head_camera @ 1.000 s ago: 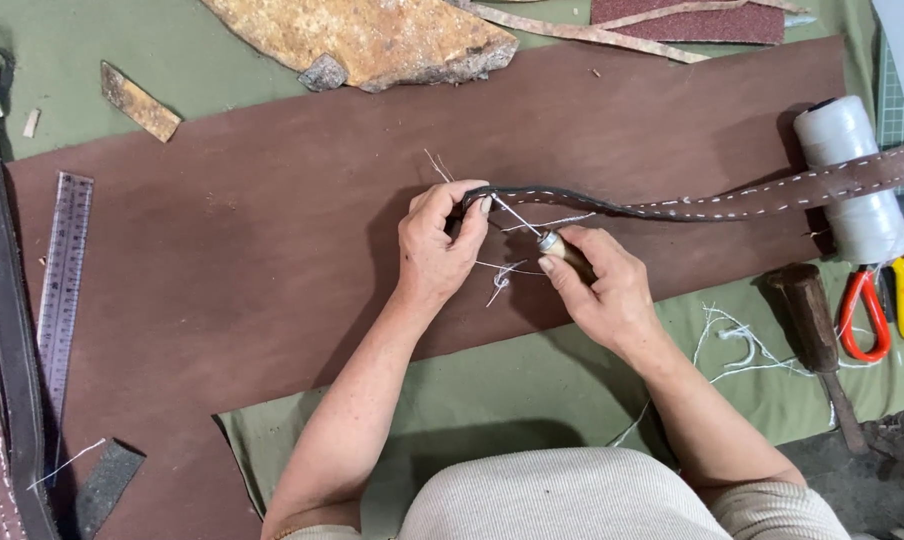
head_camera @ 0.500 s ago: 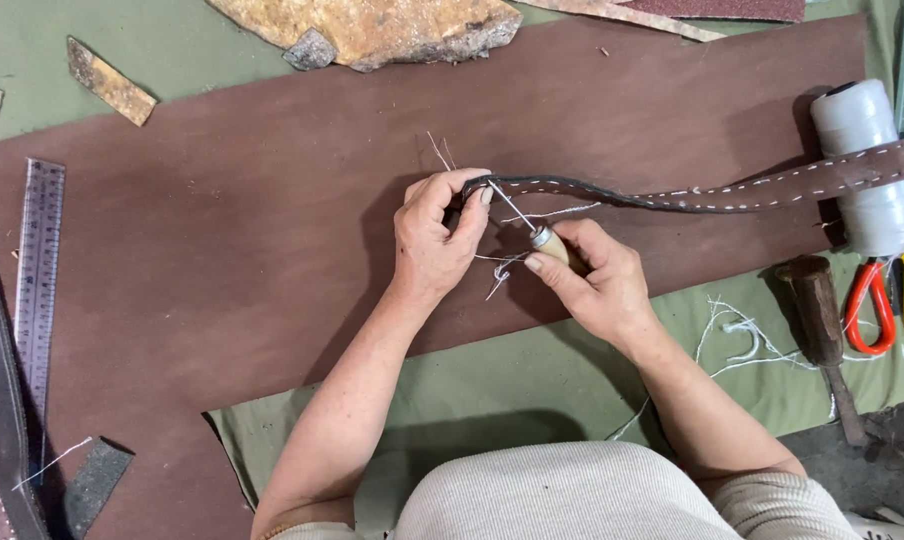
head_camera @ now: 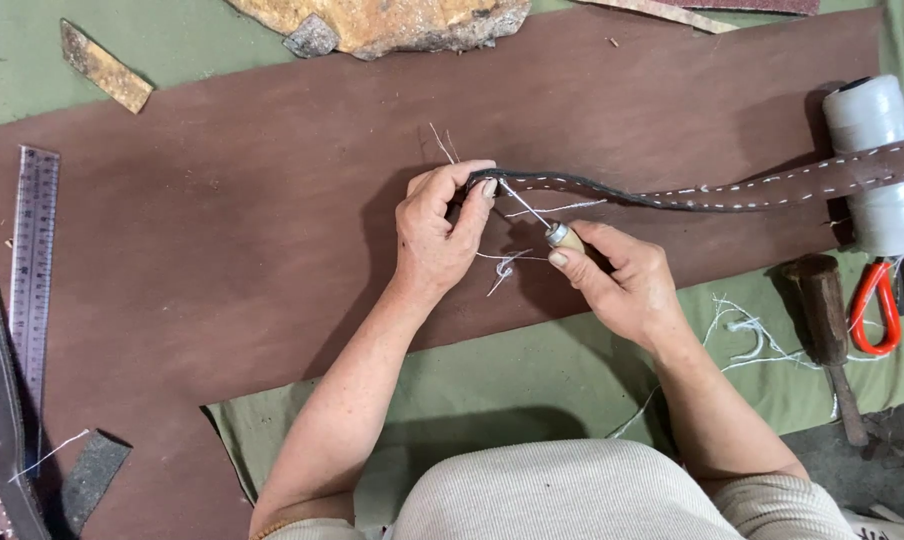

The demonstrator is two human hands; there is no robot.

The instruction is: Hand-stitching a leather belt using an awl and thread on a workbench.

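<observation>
A dark brown leather strap (head_camera: 712, 190) with white stitching along both edges lies across the large brown leather sheet (head_camera: 222, 250), its near end pinched on edge. A wooden-handled awl (head_camera: 547, 228) (thin metal shaft) points at that end; loose white thread (head_camera: 507, 262) trails over the sheet.

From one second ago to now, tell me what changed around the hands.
Hardly anything: the right hand keeps the awl aimed at the strap end, which the left hand still pinches. Only the view slid slightly. Spool, ruler and leather sheet lie unmoved.
</observation>
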